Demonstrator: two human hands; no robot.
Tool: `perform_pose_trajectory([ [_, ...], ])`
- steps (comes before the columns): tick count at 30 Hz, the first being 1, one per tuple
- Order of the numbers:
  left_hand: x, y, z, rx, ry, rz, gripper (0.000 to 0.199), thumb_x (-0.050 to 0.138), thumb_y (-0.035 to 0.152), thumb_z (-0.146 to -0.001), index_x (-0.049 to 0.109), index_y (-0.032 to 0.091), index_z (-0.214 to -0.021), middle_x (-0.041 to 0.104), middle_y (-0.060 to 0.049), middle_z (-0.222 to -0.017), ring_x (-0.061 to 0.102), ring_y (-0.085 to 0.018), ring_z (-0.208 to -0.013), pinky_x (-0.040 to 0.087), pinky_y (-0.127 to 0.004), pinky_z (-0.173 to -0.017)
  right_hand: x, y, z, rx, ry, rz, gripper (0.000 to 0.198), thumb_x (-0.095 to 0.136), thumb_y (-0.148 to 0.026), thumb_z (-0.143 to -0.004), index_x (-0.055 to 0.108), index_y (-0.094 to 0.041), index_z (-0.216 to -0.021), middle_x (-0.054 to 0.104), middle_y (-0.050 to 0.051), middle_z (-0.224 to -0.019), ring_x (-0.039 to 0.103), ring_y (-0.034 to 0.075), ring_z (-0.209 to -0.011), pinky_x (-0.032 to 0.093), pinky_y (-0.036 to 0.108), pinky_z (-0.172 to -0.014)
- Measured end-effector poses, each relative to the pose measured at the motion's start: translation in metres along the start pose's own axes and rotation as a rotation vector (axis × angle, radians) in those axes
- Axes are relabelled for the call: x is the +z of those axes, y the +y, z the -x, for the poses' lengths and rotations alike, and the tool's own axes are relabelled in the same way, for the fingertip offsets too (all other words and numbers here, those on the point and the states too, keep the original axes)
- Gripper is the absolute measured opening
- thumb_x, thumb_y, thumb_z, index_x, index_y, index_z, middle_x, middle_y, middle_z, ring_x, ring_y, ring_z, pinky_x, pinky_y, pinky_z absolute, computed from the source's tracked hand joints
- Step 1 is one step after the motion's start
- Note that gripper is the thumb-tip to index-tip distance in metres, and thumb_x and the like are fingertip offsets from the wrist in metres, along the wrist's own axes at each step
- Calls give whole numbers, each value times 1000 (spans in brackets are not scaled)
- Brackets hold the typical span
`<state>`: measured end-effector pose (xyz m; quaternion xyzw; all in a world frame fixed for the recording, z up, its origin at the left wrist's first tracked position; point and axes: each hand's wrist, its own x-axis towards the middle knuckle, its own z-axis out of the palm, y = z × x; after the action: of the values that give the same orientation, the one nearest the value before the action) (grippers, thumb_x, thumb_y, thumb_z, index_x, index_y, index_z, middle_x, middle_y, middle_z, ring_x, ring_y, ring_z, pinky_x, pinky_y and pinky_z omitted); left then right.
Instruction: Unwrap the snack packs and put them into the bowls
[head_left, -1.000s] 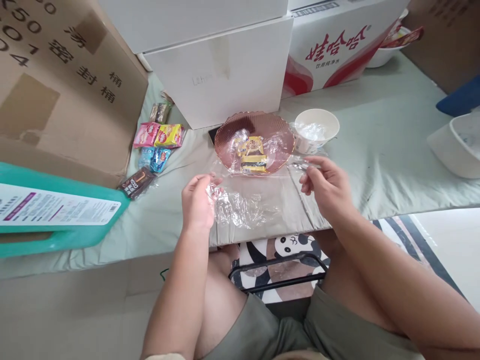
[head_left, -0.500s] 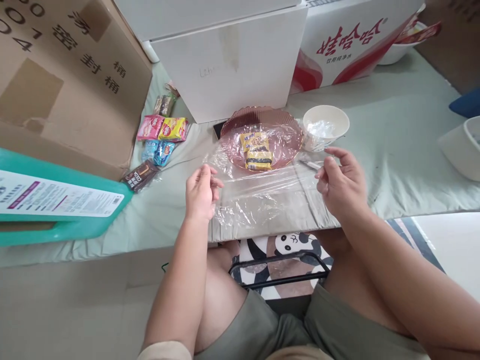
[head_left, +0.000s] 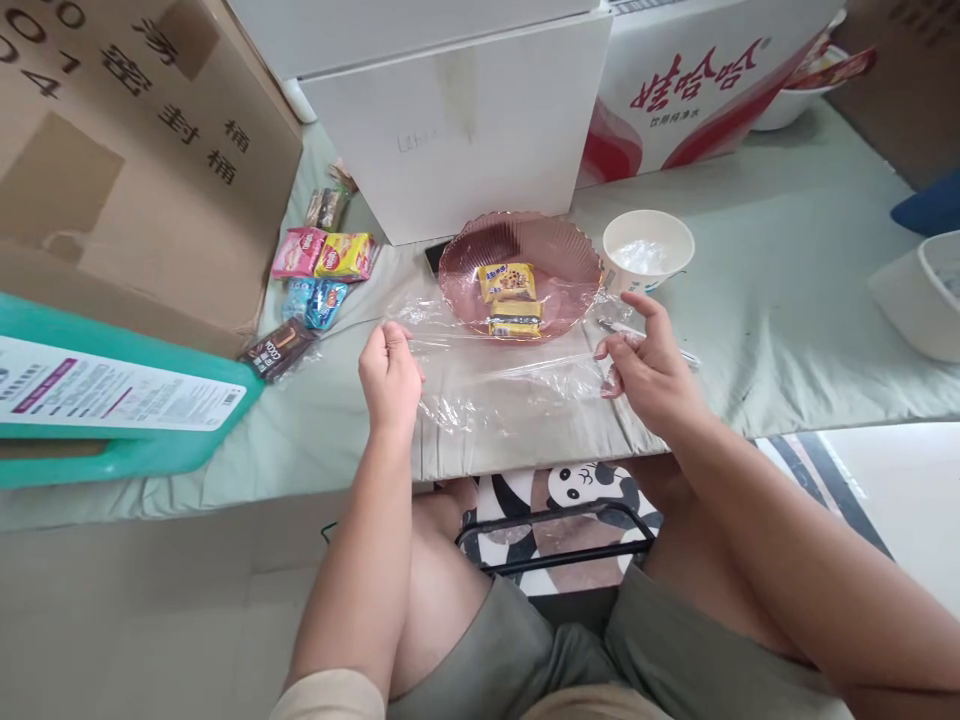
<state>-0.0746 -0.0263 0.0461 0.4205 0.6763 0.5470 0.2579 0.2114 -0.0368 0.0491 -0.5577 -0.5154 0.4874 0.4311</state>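
A sheet of clear plastic film point(head_left: 495, 385) stretches between my two hands, above the front of the table. My left hand point(head_left: 391, 380) is closed on its left end. At the right end my right hand point(head_left: 649, 365) grips the film, its index finger pointing out. Just behind the film sits a pink fluted dish point(head_left: 570, 270) with a gilt rim. Two yellow snack packets point(head_left: 508, 283) lie in it, one in front of the other. Under my right hand is a slim white pen-like item point(head_left: 688, 358), partly hidden. A cream paper bowl point(head_left: 664, 240) holding crumpled clear plastic stands right of the dish.
Several snack packets lie on the left: pink point(head_left: 298, 252), yellow point(head_left: 345, 256), blue point(head_left: 326, 303) and a brown cocoa one point(head_left: 279, 350). A green container point(head_left: 172, 450) and cardboard box point(head_left: 150, 200) stand beyond them. White boxes point(head_left: 465, 130) line the back.
Both hands have moved left, the right one further, and the film has drawn toward me, baring more of the dish and the yellow packets. More of the pen-like item shows beside my right hand.
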Motion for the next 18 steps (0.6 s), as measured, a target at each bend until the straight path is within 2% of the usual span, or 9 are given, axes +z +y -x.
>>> perform_pose_trajectory([
  [3, -2, -4, -6, 50, -14, -36, 43, 48, 59, -97, 56, 22, -79, 40, 8, -40, 42, -9, -35, 28, -20, -37, -3, -5, -1, 50, 5, 46, 50, 55, -33, -95, 38, -33, -141, 65, -1, -85, 43, 9, -43, 41, 23, -35],
  [5, -4, -3, -10, 37, -15, -50, 44, 50, 61, -95, 57, 21, -79, 41, 8, -41, 42, -9, -36, 27, -20, -38, -6, -7, 1, 96, -60, 82, 48, 56, -32, -93, 41, -31, -139, 67, 0, -84, 42, 8, -40, 39, 23, -34],
  [7, -7, -1, -11, -36, -59, -24, 45, 54, 65, -92, 59, 21, -83, 43, 7, -42, 39, -9, -35, 25, -20, -37, -10, -8, 2, 130, -145, 112, 52, 60, -32, -90, 42, -29, -139, 70, 2, -86, 51, 10, -44, 45, 24, -39],
  [9, -9, 2, -10, -158, -140, 62, 48, 56, 69, -88, 59, 21, -91, 48, 6, -46, 40, -8, -34, 24, -20, -36, -12, -7, 3, 122, -199, 102, 60, 64, -35, -88, 41, -26, -142, 73, 5, -93, 65, 15, -60, 54, 28, -50],
  [11, -10, 6, -7, -282, -231, 166, 52, 58, 71, -85, 57, 21, -99, 57, 3, -54, 51, -10, -40, 35, -19, -40, -12, -4, 2, 85, -198, 63, 64, 66, -38, -87, 40, -26, -144, 73, 7, -98, 70, 18, -73, 60, 31, -62],
  [14, -8, 10, 2, -373, -343, 197, 49, 66, 64, -81, 54, 22, -102, 62, 3, -60, 65, -14, -54, 50, -21, -49, -9, -1, -1, 58, -139, 32, 49, 62, -40, -91, 47, -26, -135, 72, 4, -95, 67, 13, -64, 60, 31, -66],
  [16, -5, 12, 9, -368, -350, 129, 41, 66, 58, -85, 54, 22, -101, 58, 6, -56, 62, -13, -48, 44, -18, -42, -6, 1, -3, 52, -92, 24, 39, 57, -41, -94, 51, -26, -130, 72, 3, -97, 64, 10, -57, 58, 29, -60],
  [18, -3, 12, 12, -330, -294, 60, 33, 57, 55, -92, 54, 23, -99, 52, 8, -50, 50, -9, -36, 31, -15, -34, -3, 1, -3, 38, -68, 22, 37, 54, -41, -96, 50, -27, -131, 72, 4, -102, 61, 9, -51, 55, 26, -52],
])
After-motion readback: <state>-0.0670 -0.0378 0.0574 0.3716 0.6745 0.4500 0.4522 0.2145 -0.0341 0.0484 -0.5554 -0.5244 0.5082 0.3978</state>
